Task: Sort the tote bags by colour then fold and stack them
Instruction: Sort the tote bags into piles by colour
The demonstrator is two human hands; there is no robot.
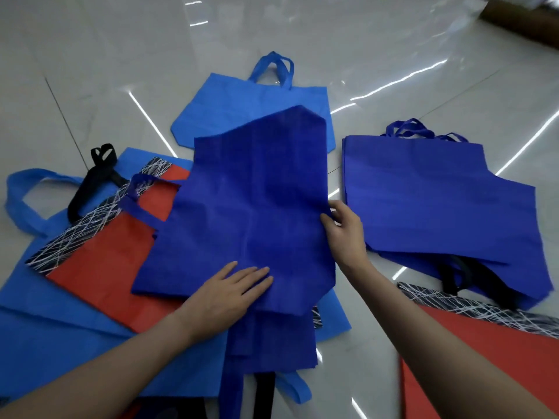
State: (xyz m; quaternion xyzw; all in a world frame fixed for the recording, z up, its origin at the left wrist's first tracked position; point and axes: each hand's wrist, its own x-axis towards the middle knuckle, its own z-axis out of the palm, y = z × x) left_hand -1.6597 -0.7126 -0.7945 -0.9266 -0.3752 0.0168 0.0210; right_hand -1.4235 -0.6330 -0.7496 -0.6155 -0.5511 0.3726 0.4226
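A dark blue tote bag [251,213] lies spread in the middle of the floor, over other bags. My left hand [233,291] presses flat on its near edge with straight fingers. My right hand [344,231] grips the bag's right edge, fingers curled round the fabric. To the right lies a pile of dark blue bags [438,204] with handles at the far side. A light blue bag [242,101] lies flat beyond the middle bag. At the left, a red bag with a black-and-white patterned band [106,261] rests on another light blue bag [39,322].
A second red patterned bag [496,337] lies at the near right under my right forearm. Black handles [99,173] stick out at the left. A brown cardboard object [520,16] sits at the far right on the glossy white tiled floor [90,71].
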